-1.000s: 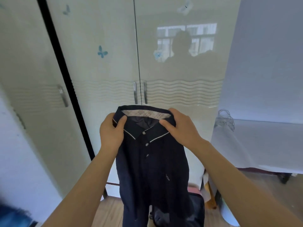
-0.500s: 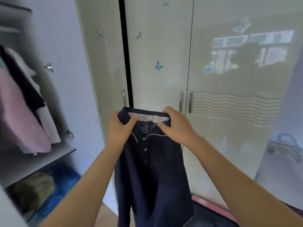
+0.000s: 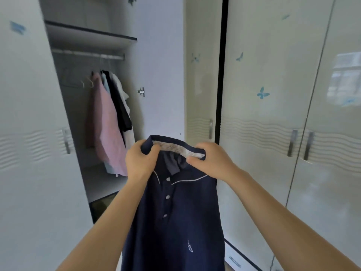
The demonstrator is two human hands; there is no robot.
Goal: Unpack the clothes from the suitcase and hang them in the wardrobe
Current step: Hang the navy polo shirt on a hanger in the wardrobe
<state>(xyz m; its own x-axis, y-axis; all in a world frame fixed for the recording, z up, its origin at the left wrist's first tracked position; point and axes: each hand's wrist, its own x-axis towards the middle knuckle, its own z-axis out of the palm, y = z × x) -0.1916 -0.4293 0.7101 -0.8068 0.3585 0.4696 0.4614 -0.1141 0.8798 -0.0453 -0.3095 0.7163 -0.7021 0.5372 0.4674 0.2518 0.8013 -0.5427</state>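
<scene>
Our left hand (image 3: 139, 163) grips the left end of the collar of a navy polo shirt (image 3: 175, 222), fingers curled over the fabric. Our right hand (image 3: 212, 161) pinches the collar's right end between thumb and fingers. We hold the shirt up in the air just in front of us, touching no surface. Its long axis runs vertically, with the collar at the top, the buttoned placket facing us and the hem dropping out of view at the bottom edge.

Beyond it stands the wardrobe (image 3: 160, 65), its left compartment open. Toward the right end of the rail (image 3: 88, 54) hang a pink shirt (image 3: 105, 122), a black garment (image 3: 119, 106) and a white garment (image 3: 122, 89), pressed against one another. Farther right, the closed doors (image 3: 263, 153) carry blue butterfly stickers (image 3: 263, 93).
</scene>
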